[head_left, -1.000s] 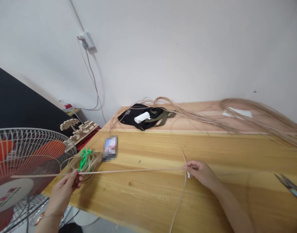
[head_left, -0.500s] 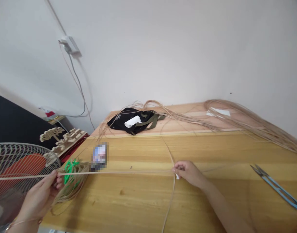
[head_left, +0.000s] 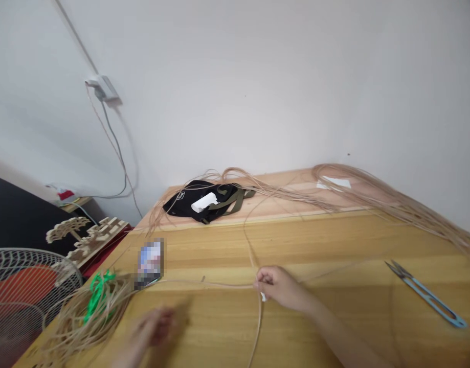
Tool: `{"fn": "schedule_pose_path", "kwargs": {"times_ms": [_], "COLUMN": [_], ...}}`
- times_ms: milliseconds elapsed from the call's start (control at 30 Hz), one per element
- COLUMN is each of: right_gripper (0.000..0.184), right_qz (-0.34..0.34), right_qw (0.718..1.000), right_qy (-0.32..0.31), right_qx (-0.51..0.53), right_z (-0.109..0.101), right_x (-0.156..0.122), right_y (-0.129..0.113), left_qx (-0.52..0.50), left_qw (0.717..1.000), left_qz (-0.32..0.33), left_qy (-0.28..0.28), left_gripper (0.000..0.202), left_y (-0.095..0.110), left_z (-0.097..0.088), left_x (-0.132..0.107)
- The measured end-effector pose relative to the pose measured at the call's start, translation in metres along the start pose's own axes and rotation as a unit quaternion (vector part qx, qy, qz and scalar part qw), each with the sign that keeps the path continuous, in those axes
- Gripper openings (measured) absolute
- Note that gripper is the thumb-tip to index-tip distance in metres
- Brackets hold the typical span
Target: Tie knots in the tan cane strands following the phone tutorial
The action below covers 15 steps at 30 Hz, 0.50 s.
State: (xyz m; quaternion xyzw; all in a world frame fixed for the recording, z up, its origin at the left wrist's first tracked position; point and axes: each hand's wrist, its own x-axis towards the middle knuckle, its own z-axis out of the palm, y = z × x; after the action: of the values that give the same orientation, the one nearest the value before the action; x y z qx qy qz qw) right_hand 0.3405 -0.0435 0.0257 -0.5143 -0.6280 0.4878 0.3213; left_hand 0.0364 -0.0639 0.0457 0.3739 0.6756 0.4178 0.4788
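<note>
One tied coil [head_left: 79, 327] lies beside the left hand [head_left: 154, 327], which has left the now slack strip [head_left: 219, 284] and is too blurred to judge how open, so only the right hand [head_left: 276, 286], pinched shut mid-table, secures two crossing strips, one pair of snips [head_left: 426, 300] lying farther right.

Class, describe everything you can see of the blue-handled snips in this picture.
The snips are long and slim, with two dark, pointed blades that look like metal. Their light blue handles run alongside each other with a narrow gap and meet at the near end; their material is unclear. The blade tips stand slightly apart. The snips lie slantwise on the wooden table, right of the right hand, tips away from the person. Neither hand touches them.
</note>
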Motion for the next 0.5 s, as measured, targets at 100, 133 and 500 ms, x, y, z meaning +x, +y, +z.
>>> {"fn": "schedule_pose_path", "kwargs": {"times_ms": [100,133,500], "right_gripper": [0.016,0.016,0.025], "right_qz": [0.008,0.010,0.009], "right_qw": [0.999,0.999,0.979], "right_qy": [-0.015,-0.017,0.119], "right_qx": [0.027,0.034,-0.168], "right_z": [0.009,0.011,-0.011], "right_x": [-0.002,-0.004,-0.015], "right_y": [-0.004,-0.006,-0.017], "left_qx": [-0.081,-0.086,-0.262], "left_qw": [0.978,0.963,0.875], "left_qz": [-0.005,-0.007,-0.081], "left_qy": [-0.192,-0.254,-0.398], "left_gripper": [0.048,0.047,0.043], "left_y": [-0.007,-0.007,-0.013], "left_z": [0.070,0.093,0.210], "left_x": [-0.029,-0.035,-0.017]}}
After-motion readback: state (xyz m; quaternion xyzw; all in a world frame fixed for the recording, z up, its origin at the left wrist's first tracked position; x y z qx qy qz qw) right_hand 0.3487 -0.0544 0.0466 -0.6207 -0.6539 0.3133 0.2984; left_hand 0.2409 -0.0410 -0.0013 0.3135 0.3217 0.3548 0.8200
